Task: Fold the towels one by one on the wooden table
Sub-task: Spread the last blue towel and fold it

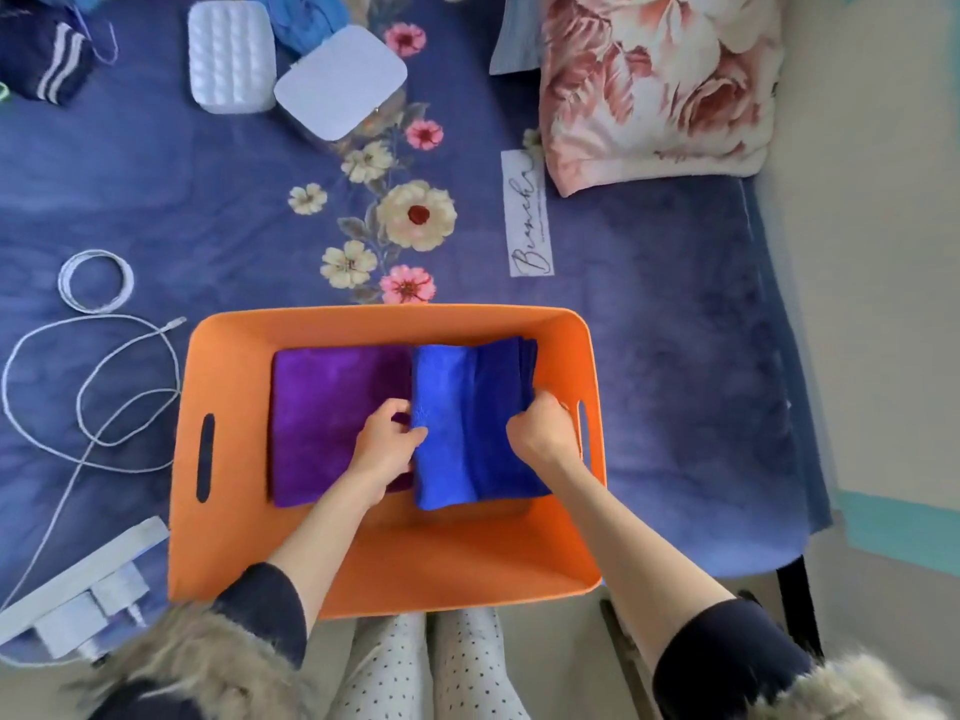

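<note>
In the orange bin (363, 553) at lower centre of the frame, our left hand (387, 441) pinches the blue towel stack's (467, 433) left edge and our right hand (540, 426) clutches its right side, beside the purple towel (322, 407). We judge these towels soft, light and floppy, best taken by the folded edges with both hands.

On my feed both forearms are bare, with dark navy sleeves (265, 605) pushed up near the elbows. Shaggy grey-brown fur trim (192, 662) edges the garment at both lower corners, probably a hood or collar, though the wide lens smears it. Between the arms I see pale trousers (421, 667) sprinkled with small dark dots. Left hand (387, 433) and right hand (540, 426) wear nothing.
</note>
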### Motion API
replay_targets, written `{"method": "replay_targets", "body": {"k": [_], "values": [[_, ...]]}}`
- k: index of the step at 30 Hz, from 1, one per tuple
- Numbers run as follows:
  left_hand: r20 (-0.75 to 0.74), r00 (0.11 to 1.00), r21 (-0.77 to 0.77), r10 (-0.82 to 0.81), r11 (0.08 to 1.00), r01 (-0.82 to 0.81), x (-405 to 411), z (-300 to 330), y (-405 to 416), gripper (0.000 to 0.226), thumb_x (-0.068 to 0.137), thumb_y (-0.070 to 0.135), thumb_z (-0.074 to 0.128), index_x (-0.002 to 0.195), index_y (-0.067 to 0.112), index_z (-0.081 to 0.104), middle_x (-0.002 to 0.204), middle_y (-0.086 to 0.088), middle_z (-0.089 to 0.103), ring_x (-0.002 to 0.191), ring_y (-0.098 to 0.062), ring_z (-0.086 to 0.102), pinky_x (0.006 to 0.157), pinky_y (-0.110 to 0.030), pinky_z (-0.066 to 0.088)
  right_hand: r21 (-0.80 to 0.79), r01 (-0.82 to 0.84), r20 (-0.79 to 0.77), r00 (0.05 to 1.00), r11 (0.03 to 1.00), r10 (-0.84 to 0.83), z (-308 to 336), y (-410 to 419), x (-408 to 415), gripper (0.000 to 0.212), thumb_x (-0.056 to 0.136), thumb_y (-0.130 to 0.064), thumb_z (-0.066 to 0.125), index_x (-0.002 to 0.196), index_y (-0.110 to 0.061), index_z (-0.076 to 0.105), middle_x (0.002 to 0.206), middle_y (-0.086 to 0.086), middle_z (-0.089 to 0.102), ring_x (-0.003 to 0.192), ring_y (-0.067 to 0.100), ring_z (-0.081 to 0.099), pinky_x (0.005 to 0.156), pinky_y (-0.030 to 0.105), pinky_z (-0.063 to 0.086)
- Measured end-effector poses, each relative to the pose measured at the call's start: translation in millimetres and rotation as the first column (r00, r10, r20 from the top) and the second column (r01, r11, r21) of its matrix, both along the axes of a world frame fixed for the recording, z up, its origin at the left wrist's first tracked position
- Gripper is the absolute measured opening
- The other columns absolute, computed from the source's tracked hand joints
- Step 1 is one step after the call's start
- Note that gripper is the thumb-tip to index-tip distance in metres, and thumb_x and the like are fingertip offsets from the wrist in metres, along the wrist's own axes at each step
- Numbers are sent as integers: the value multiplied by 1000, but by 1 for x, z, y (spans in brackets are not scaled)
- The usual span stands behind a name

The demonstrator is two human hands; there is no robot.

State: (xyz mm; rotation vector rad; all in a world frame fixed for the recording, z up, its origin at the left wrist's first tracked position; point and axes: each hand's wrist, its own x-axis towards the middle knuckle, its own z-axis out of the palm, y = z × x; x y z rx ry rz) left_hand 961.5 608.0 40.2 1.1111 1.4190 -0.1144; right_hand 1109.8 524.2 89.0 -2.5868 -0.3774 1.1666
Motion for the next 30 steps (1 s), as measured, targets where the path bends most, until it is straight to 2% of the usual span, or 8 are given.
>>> {"method": "replay_targets", "body": {"k": [4, 11, 13, 16, 18, 20, 24, 30], "values": [[2, 999, -15, -35, 999, 35, 1, -8, 6, 19, 88, 9, 59, 100, 24, 53, 82, -4, 61, 91, -25, 64, 75, -41, 57, -85, -18, -16, 1000, 996, 17, -8, 6, 1, 28, 88, -4, 47, 116, -4, 45, 109, 14, 57, 101, 35, 60, 82, 39, 51], [-41, 978, 194, -203, 959, 207, 1, -10, 7, 34, 88, 11, 61, 119, 11, 47, 90, 0, 56, 92, -30, 60, 82, -49, 52, -134, -26, 82, 996, 991, 37, -17, 8, -12, 63, 87, 0, 44, 144, -2, 18, 144, 19, 32, 130, 37, 38, 106, 43, 36], [-88, 927, 395, -365, 842, 369, -4, -4, -1, 39, 87, 9, 61, 122, 11, 45, 106, -3, 54, 98, -32, 58, 81, -47, 51, -146, -213, 182, 954, 966, 238, -16, -1, -22, 72, 87, 0, 45, 148, -8, 9, 153, 15, 17, 139, 34, 22, 108, 40, 30], [-321, 705, 673, -632, 372, 640, -14, -2, -10, 61, 71, 14, 77, 127, 10, 53, 135, -15, 48, 119, -37, 52, 90, -48, 50, -249, -579, 207, 751, 776, 627, -28, -19, -30, 74, 92, -8, 42, 149, -10, -5, 157, 14, -8, 145, 32, -3, 115, 40, 17], [-478, 491, 642, -728, 92, 761, -13, -6, -12, 83, 60, 37, 84, 133, 14, 51, 147, -17, 36, 134, -39, 36, 102, -56, 37, -315, -677, 183, 645, 666, 742, -38, -24, -27, 74, 95, -14, 41, 148, -10, -11, 155, 15, -18, 143, 33, -13, 118, 41, 10], [-562, 337, 560, -755, -48, 827, -8, -16, -8, 101, 58, 59, 77, 142, 19, 37, 154, -14, 15, 141, -37, 13, 110, -57, 19, -356, -717, 184, 575, 599, 797, -46, -22, -21, 87, 93, -26, 52, 147, -13, -15, 153, 14, -25, 143, 33, -17, 118, 41, 8], [-614, 224, 461, -757, -113, 880, 1, -46, 22, 119, 60, 79, 55, 147, 24, -6, 148, -6, -28, 136, -29, -30, 110, -52, -14, -363, -769, 185, 494, 526, 850, -62, -8, -2, 120, 74, -51, 69, 144, -13, -21, 153, 19, -23, 141, 36, -19, 115, 46, -7], [-614, 223, 426, -757, -80, 901, 1, -73, 27, 119, 59, 86, 42, 136, 30, -29, 142, 0, -42, 132, -24, -39, 109, -50, -19, -298, -759, 95, 579, 578, 810, -85, -6, 7, 121, 73, -53, 70, 146, -19, -19, 153, 18, -24, 140, 37, -23, 115, 44, -6]]}}
